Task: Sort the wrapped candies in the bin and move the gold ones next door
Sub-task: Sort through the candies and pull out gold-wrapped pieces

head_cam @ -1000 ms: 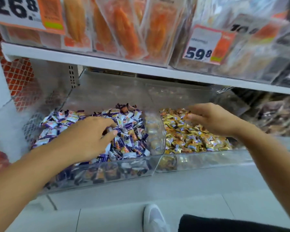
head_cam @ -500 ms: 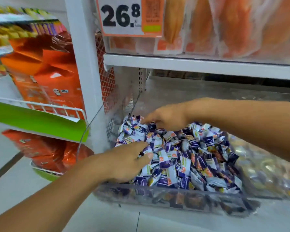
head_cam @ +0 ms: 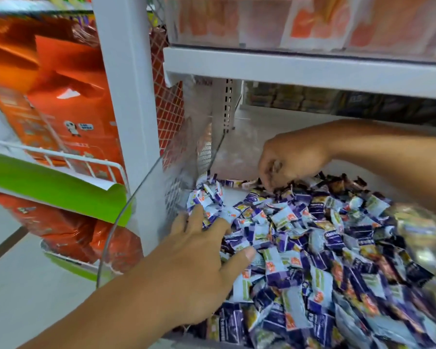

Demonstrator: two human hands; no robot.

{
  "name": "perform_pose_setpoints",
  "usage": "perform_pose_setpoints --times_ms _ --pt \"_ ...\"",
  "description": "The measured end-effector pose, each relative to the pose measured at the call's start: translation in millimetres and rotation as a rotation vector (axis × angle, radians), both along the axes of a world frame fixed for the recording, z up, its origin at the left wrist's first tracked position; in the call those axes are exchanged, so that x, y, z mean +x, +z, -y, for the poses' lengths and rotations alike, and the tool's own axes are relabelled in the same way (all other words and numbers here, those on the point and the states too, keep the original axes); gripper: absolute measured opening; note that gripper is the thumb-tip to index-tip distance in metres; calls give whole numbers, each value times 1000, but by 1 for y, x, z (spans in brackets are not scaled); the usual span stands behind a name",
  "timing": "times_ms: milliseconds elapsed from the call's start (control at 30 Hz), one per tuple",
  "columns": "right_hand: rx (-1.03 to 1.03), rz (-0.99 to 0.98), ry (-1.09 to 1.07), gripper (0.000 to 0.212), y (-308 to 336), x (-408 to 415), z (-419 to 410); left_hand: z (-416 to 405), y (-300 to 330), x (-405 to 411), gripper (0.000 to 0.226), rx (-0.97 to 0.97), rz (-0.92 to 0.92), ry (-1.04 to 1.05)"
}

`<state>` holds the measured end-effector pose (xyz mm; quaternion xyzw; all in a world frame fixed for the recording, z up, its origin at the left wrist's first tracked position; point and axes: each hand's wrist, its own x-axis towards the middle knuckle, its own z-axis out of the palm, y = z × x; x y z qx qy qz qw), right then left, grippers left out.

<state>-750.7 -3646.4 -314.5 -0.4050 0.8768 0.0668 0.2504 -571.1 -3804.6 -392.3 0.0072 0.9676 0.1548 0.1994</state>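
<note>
Item: wrapped candies (head_cam: 312, 250), a loose heap of small pillow-shaped packets in purple, white and pale blue with orange marks, filling the clear plastic bin (head_cam: 126, 215) on the lower shelf. A darker strip of brown wrappers (head_cam: 337, 182) lies along the far edge of the heap. Gold candies: at the far right a blurred, shiny yellowish patch (head_cam: 423, 230) shows behind clear plastic; you cannot tell single pieces there.

Your left hand (head_cam: 201, 268): palm down on the near left part of the heap, fingers spread wide and straight, tips pressed in among the wrappers, holding nothing.

Your right hand (head_cam: 291, 159): at the far side of the heap, fingers curled downward with the tips in the dark wrappers; whether they pinch a piece cannot be told.

Edges: the bin's curved clear wall rises at the left, just beside the white shelf upright (head_cam: 126, 96). A bare patch of bin floor (head_cam: 230, 196) shows at the far left corner, between the heap and the back wall. The white shelf board (head_cam: 300, 69) hangs overhead, with open room between it and the heap.

Adjacent: orange packets (head_cam: 68, 104) in a wire rack with a green front (head_cam: 50, 187), left of the upright.
</note>
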Motion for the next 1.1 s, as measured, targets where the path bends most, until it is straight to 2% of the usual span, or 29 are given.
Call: perform_pose_setpoints --times_ms 167,233,300,367,400,500,600,767,900,967,1033,1100 --pt "-330 66 4 10 -7 1 5 -2 8 1 75 7 79 -96" --pt "-475 92 -37 18 -16 -5 8 -2 11 3 74 10 75 -118" --pt "-566 212 -98 37 -27 -8 9 -2 11 4 74 17 62 -127" --pt "-501 290 -65 56 -34 -5 14 -2 11 4 73 13 43 -127" --pt "-454 260 -43 60 -35 -3 16 -2 10 4 73 6 36 -129" --pt "-272 -30 23 41 -31 -2 23 -2 10 4 69 -22 8 -123" --pt "34 -52 4 41 -35 -6 20 -2 7 3 65 -36 -32 -75" --pt "-21 53 32 77 -41 -1 20 -1 3 3 70 -15 16 -71" --pt "-447 30 29 66 -30 3 33 -2 8 4 73 3 57 -100" --pt "-536 169 7 58 -30 7 36 0 8 6 73 5 55 -99" --pt "-351 255 131 60 -40 19 37 2 8 9 71 11 51 -74" --pt "-149 190 276 67 -54 22 35 3 8 12 69 3 52 -45"
